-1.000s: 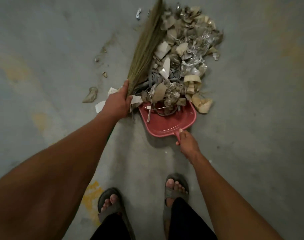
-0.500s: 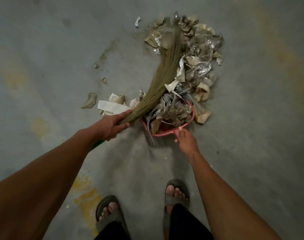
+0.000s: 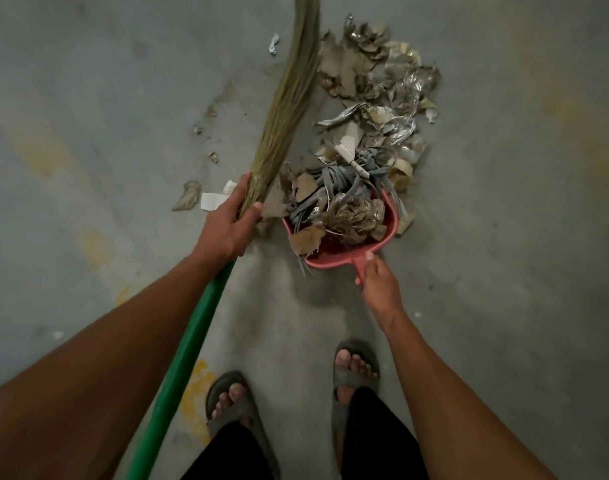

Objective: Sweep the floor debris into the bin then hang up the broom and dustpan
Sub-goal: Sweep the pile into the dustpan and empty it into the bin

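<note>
We grip the broom (image 3: pixel 289 109) with our left hand (image 3: pixel 228 223), low down where the bristles meet the green handle, fingers wrapped round it; the bristles point away from us, to the left of the debris (image 3: pixel 376 109). Our right hand (image 3: pixel 376 282) holds the dustpan (image 3: pixel 334 258) by its short handle, the pan flat on the floor (image 3: pixel 88 98) and already heaped. Much of the debris lies beyond the pan's lip, and a few scraps (image 3: pixel 206 199) sit apart to the left. No bin is in view.

The pan looks overfull: if we sweep more in, we judge straps and paper will spill over its sides. Lifting it one-handed by that small handle could tip the load. A hard stroke could scatter light foil pieces, and the stray bits could be missed.
</note>
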`<move>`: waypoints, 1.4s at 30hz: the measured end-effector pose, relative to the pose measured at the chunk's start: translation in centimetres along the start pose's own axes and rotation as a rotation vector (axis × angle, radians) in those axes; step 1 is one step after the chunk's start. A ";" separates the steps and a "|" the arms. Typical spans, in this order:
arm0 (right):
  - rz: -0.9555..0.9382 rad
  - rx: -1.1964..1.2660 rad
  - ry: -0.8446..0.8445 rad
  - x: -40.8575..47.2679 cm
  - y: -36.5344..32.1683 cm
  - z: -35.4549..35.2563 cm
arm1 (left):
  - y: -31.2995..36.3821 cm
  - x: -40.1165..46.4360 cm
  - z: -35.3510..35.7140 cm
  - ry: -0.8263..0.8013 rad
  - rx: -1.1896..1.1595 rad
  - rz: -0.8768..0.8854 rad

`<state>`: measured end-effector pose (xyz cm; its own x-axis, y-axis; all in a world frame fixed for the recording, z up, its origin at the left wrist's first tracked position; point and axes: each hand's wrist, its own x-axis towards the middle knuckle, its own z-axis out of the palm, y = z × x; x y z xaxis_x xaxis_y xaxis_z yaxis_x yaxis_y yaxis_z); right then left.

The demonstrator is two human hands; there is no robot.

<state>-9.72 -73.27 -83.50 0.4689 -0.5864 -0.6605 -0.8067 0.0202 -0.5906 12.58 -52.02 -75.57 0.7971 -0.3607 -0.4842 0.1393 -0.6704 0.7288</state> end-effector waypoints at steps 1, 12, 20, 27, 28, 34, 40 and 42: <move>-0.002 0.000 0.018 -0.9 0.4 -0.5 | 0.7 -0.4 -0.2 0.004 0.005 0.008; 0.058 0.197 0.203 -11.4 2.0 -7.4 | 8.0 -7.1 -1.0 -0.070 0.159 0.063; 0.121 0.349 0.309 -17.1 4.2 -13.6 | 13.5 -12.8 4.1 -0.197 0.240 0.107; 0.145 0.463 0.382 -20.4 11.1 -19.9 | 16.9 -18.1 12.9 -0.248 0.242 0.143; 0.153 0.474 0.390 -20.7 12.3 -20.8 | 17.3 -18.8 14.1 -0.254 0.234 0.139; 0.207 0.502 0.433 -25.2 22.1 -29.3 | 19.1 -26.3 25.4 -0.323 0.252 0.148; 0.284 0.534 0.517 -30.8 32.5 -38.6 | 21.1 -35.4 39.1 -0.449 0.239 0.159; 0.317 0.562 0.567 -32.6 35.9 -41.2 | 21.8 -38.5 43.2 -0.506 0.252 0.171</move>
<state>-68.79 -86.82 -64.03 -0.1199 -0.7981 -0.5905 -0.5013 0.5621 -0.6578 -40.43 -80.75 -61.94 0.4084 -0.7002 -0.5856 -0.1596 -0.6864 0.7095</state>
